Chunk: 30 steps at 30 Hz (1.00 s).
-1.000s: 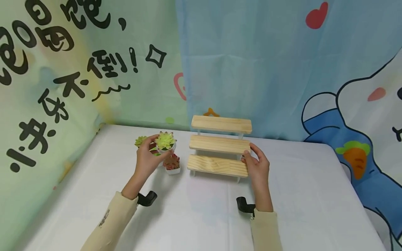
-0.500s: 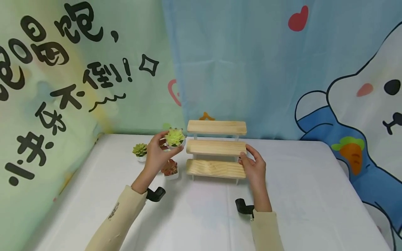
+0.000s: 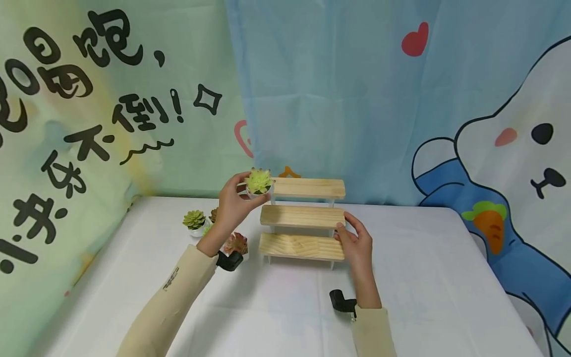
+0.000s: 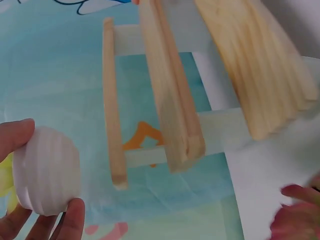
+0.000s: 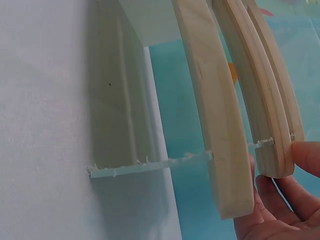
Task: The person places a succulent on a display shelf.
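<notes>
My left hand (image 3: 236, 203) grips a small succulent (image 3: 259, 182) with light green leaves in a white ribbed pot (image 4: 47, 170). It is raised at the left end of the top board (image 3: 310, 188) of a three-tier wooden stand (image 3: 303, 217). With thumb and fingers my right hand (image 3: 358, 243) pinches the right end of the middle board (image 5: 265, 100). Left of the stand, a green succulent (image 3: 194, 220) in a white pot and a reddish succulent (image 3: 235, 243) are on the table, the latter partly behind my left wrist.
A white cloth covers the table (image 3: 285, 317). Behind it hangs a printed curtain (image 3: 330, 99), close to the back of the stand. More plants beside the green succulent are partly hidden by my left forearm (image 3: 178, 292). Clear supports (image 5: 150, 165) join the boards.
My left hand has carried the light green succulent up and to the right, from above the other plants to the top board. My right hand keeps its hold on the stand.
</notes>
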Tool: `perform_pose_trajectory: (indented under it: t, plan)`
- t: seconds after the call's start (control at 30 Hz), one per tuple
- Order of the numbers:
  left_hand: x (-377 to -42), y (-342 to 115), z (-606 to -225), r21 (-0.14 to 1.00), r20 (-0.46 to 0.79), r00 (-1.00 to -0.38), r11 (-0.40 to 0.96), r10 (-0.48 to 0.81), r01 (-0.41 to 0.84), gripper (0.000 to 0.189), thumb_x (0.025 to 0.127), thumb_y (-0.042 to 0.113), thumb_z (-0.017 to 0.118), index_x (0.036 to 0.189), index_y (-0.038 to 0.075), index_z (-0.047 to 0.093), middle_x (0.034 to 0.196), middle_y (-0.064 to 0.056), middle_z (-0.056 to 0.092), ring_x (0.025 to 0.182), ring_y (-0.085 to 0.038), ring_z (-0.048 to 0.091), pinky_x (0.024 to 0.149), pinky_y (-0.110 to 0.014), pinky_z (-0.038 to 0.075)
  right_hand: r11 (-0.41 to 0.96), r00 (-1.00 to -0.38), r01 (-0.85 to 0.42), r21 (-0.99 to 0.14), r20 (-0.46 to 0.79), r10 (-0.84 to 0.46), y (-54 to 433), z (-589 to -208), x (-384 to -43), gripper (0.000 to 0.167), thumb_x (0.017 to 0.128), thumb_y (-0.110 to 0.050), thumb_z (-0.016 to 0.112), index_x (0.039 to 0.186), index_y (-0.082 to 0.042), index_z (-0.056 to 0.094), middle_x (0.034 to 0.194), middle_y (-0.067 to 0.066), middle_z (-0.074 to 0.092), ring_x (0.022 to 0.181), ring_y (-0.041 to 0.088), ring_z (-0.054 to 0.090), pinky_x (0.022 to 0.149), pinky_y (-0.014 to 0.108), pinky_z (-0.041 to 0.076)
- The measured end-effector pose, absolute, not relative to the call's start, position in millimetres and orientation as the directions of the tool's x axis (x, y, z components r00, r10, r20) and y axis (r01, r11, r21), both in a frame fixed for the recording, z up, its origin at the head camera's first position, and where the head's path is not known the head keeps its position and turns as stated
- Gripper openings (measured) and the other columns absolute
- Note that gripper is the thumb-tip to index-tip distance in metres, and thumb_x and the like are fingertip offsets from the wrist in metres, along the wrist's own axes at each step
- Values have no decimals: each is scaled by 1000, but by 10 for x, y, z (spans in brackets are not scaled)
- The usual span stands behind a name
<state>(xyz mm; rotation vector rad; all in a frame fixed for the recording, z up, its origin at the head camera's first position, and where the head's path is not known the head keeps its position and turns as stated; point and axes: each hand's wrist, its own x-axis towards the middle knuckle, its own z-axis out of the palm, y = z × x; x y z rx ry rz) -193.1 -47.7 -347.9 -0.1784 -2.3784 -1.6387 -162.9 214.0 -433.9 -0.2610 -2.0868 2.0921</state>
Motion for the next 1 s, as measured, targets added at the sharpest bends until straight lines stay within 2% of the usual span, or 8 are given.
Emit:
perform_pose_trajectory:
  t: [0.4, 0.8, 1.0]
  plan:
    - [-2210, -209, -3383, 873, 339, -940, 378, -20, 307, 67, 79, 13, 81, 136, -3, 50, 124, -23, 54, 108, -38, 60, 85, -43, 53, 23, -969, -11, -1000, 16, 247, 2119, -4241, -1712, 44, 99, -10, 57, 142, -1, 48, 148, 15, 43, 78, -2, 64, 69, 13, 52]
    - [-2336, -35, -3499, 892, 299, -953, 369, -49, 261, 65, 80, 13, 81, 135, -5, 50, 123, -24, 54, 106, -38, 60, 85, -44, 53, 29, -966, 39, -999, -31, 258, 2161, -4281, -1601, 43, 99, -9, 57, 141, -3, 48, 148, 14, 43, 75, -1, 64, 67, 13, 52]
    - [-2360, -14, -3539, 897, 294, -954, 364, -63, 252, 66, 80, 13, 81, 135, -4, 50, 124, -24, 54, 106, -38, 60, 87, -45, 53, 24, -966, 20, -1000, -13, 259, 2153, -4296, -1599, 43, 99, -8, 57, 141, -2, 49, 147, 14, 44, 77, -1, 65, 68, 14, 53]
